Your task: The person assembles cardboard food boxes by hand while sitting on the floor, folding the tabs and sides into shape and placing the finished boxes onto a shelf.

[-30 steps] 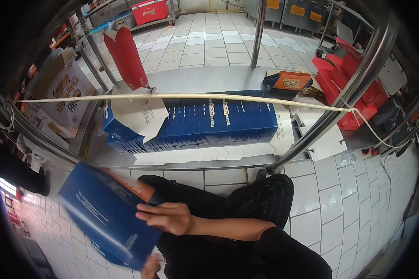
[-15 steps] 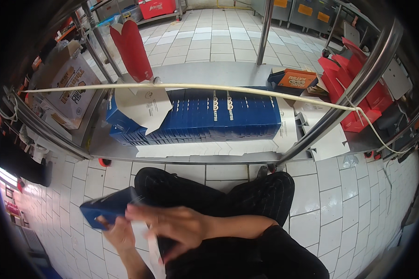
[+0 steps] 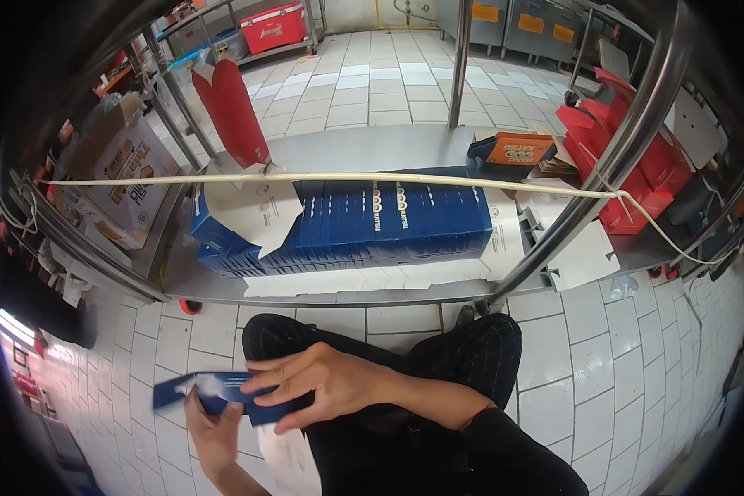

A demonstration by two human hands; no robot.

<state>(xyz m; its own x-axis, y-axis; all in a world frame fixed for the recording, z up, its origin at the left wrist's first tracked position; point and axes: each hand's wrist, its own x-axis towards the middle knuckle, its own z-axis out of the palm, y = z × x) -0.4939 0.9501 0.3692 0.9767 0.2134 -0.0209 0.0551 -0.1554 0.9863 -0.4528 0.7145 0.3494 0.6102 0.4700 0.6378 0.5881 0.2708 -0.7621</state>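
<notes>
A blue folding carton (image 3: 271, 412) with a white inner flap lies across my lap on the left, partly blurred. My left hand (image 3: 212, 430) grips its lower edge, the thumb on the near face and fingers curled behind. Over its right part rests my right hand (image 3: 326, 382), fingers spread and the palm hiding some of the board. A long row of flattened blue cartons (image 3: 355, 219) stands packed together on the low steel shelf ahead. On the left end of that row sits a blue carton with an open white flap (image 3: 252, 211).
A pale cord (image 3: 422, 178) stretches across the shelf front between metal posts (image 3: 587, 219). Red cartons (image 3: 636, 165) stand at the right, and one tall red carton (image 3: 230, 116) at the left. An orange box (image 3: 517, 149) lies at the back. A large cardboard box (image 3: 128, 186) stands far left.
The blue carton has swung from steeply slanted to nearly level. My right hand has flattened onto it and become sharper, while my left hand keeps its hold. The view has tilted slightly upward.
</notes>
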